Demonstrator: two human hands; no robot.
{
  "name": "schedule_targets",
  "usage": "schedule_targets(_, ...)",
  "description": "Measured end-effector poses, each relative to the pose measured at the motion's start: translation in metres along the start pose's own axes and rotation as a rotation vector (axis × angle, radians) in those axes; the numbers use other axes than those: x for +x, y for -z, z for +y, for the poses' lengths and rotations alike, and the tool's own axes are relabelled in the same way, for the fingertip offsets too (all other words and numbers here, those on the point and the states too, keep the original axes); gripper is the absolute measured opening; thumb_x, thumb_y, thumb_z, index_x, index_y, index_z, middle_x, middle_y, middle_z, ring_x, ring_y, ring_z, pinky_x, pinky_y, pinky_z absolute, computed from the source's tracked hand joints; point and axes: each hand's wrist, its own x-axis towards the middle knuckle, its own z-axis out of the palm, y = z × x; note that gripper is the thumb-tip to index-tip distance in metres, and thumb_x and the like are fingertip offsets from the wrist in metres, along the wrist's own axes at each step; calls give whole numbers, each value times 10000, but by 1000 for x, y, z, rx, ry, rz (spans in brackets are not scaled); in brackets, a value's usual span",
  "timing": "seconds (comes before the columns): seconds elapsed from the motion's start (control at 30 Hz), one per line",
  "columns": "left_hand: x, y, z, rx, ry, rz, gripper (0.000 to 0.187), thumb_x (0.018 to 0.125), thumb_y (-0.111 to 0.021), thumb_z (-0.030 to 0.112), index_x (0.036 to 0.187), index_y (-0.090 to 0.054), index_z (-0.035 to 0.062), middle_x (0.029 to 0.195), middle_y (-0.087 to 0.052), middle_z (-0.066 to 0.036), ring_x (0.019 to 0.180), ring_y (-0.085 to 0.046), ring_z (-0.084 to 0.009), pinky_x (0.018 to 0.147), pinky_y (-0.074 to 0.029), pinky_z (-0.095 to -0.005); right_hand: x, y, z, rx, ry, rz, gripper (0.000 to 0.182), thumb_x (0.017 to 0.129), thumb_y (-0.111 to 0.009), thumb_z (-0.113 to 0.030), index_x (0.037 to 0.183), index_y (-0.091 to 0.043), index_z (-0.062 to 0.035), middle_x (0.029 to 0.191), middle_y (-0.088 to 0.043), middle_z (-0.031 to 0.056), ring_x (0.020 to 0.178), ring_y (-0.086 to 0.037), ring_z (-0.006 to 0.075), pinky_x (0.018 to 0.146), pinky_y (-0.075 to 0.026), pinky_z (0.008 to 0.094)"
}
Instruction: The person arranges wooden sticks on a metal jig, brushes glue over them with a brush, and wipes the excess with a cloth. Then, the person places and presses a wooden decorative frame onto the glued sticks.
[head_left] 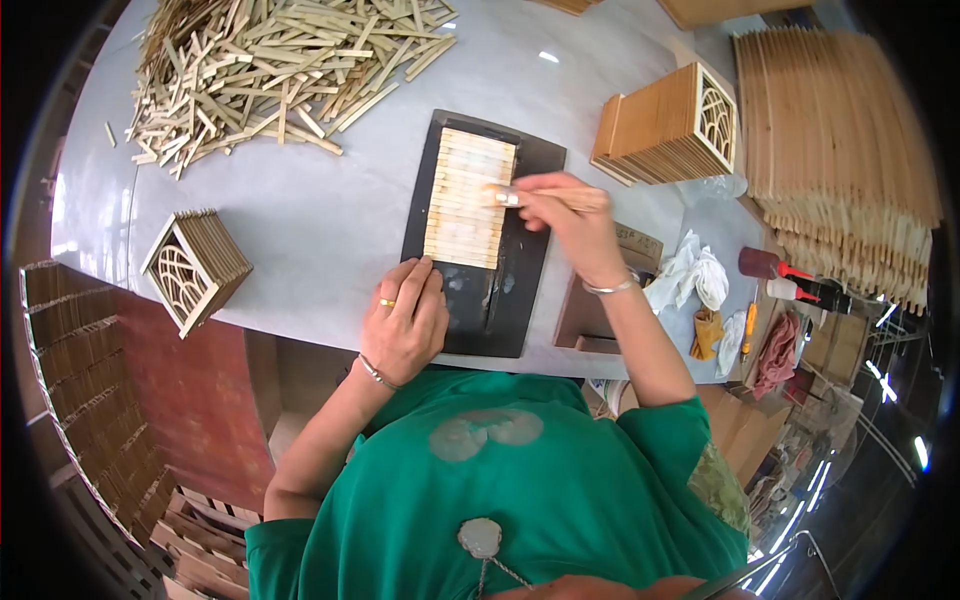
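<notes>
A row of pale wooden strips (pixel 465 200) lies side by side on a black board (pixel 470 310) in front of me. My right hand (pixel 565 212) is closed around the wooden handle of a flat brush (pixel 507 198). The brush's bristles are over the right part of the strips and blurred by motion; the strips look wet in places. At the lower left corner of the strips, my left hand (pixel 405 312) rests with its fingers stretched out on the board, fingertips touching the lowest strip's edge. It wears a ring and a bracelet.
A heap of loose strips (pixel 270 75) lies at the back left. Stacks of pentagonal wooden frames stand at left (pixel 197 270) and right (pixel 665 125). Tall stacked wooden panels (pixel 835 150) fill the far right, near white cloths (pixel 690 275) and a dark red bottle (pixel 760 263).
</notes>
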Motion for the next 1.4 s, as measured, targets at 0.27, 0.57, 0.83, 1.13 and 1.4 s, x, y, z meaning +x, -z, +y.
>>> schedule_targets(0.27,0,-1,-1,17,-27,-15,278,764,-647,15,1029,-625,-68,1132,-589,-187,1045,-577,-329,853,-501,-398,-6,-30,-10,152,42,-132,143,873,-612,2,946,-711,73,944,-682,93,705,-635,105,642,-527,219)
schedule_targets(0.57,0,-2,-1,-13,-18,23,274,758,-649,-13,1027,-630,-60,1125,-598,-173,1026,-590,-337,861,-507,-405,-29,-9,-7,138,-67,-34,152,885,-615,3,1006,-694,51,939,-676,78,756,-650,116,651,-533,227)
schedule_targets(0.83,0,0,0,-12,-8,26,283,755,-650,-18,1033,-624,-65,1127,-595,-181,1041,-584,-337,862,-505,-407,-37,-7,9,-64,-16,-75,137,902,-625,-21,1008,-696,29,947,-640,59,756,-642,102,648,-528,211)
schedule_targets(1.13,-2,-3,-3,41,-27,3,279,768,-647,38,1029,-629,-58,1143,-589,-167,1062,-573,-304,855,-504,-389,-41,-29,4,-70,63,-179,155,889,-618,15,1030,-682,31,920,-614,40,759,-628,92,648,-515,206)
schedule_targets(1.4,-2,-4,-2,-7,-19,22,280,759,-650,4,1029,-625,-64,1135,-593,-174,1045,-578,-325,856,-502,-402,-39,6,-11,-48,57,-72,152,889,-602,5,954,-719,76,1003,-683,133,731,-645,131,646,-534,231)
